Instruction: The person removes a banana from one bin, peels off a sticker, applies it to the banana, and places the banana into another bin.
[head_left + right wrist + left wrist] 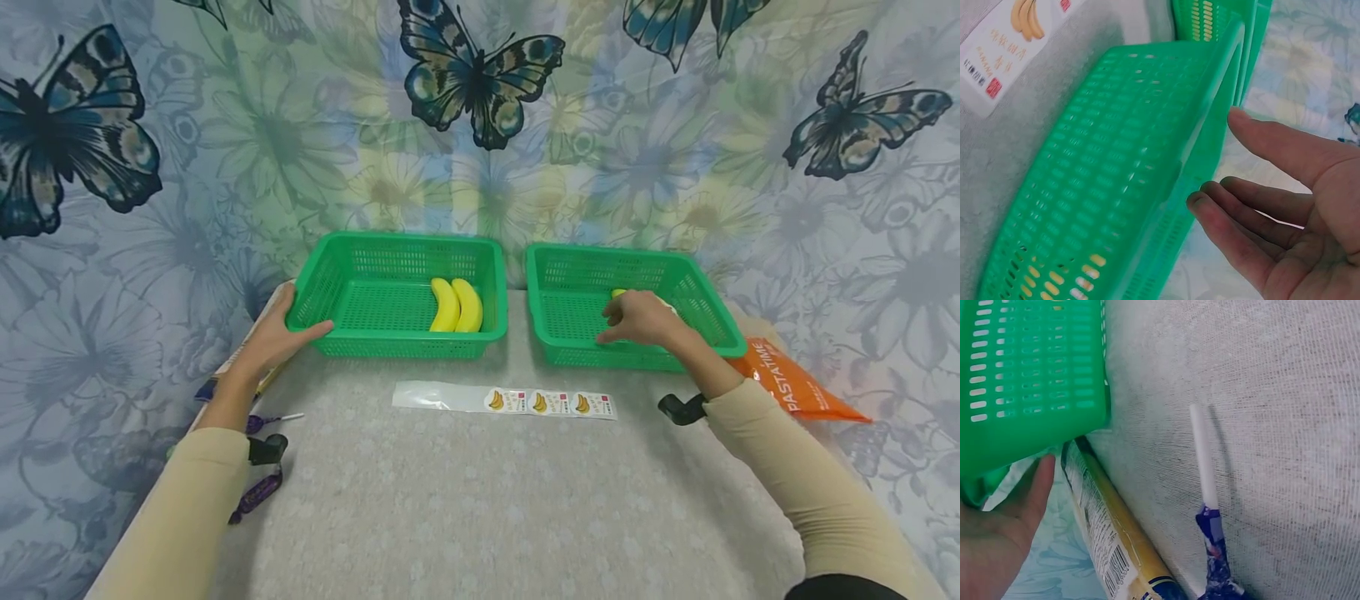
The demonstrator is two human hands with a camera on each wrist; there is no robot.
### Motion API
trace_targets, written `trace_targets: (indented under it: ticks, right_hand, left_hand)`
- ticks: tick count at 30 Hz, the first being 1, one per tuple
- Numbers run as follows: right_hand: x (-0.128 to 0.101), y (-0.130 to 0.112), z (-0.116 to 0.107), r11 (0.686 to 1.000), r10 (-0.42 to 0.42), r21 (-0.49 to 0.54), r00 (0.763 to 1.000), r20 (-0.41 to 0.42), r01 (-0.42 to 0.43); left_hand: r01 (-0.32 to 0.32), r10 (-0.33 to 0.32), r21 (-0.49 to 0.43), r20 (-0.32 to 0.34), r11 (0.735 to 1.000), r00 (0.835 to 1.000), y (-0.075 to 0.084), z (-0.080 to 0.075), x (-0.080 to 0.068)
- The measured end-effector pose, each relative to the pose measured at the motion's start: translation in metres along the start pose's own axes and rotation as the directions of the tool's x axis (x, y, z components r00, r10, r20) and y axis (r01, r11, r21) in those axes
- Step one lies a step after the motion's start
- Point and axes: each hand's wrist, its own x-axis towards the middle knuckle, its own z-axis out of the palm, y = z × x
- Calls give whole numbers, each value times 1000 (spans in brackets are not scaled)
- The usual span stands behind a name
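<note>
Beyond the banana-sticker strip [504,400], our spread left grip [276,337] touches one basket [397,344]; our parted, empty right grip [643,318] overhangs another basket [600,356].

Two arms reach forward from the lower corners, the left arm [180,500] and right arm [787,467] both slanting inward in long cream fabric sleeves, with bare skin showing past the cuffs. The left hand [273,337] is spread, its straight thumb [311,332] pointing inward, well apart from the fingers. The right hand [637,317] grips nothing; its fingers [1225,228] bend loosely, and its thumb [1279,140] stretches out, apart from their tips.
</note>
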Motion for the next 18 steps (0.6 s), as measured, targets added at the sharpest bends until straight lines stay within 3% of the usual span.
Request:
trace_targets:
  ticks: [5, 10, 18]
  right_hand:
    - [5, -19, -4, 999, -35, -8, 999, 18, 35]
    - [11, -41, -10, 998, -64, 4, 998, 24, 64]
    - [24, -87, -11, 978, -175, 129, 980, 98, 162]
  left_hand:
    - [-15, 16, 12, -26, 1000, 1000, -1, 0, 0]
    - [-25, 25, 27, -9, 999, 1000, -1, -1, 3]
    - [-44, 44, -4, 12, 999, 999, -5, 0, 3]
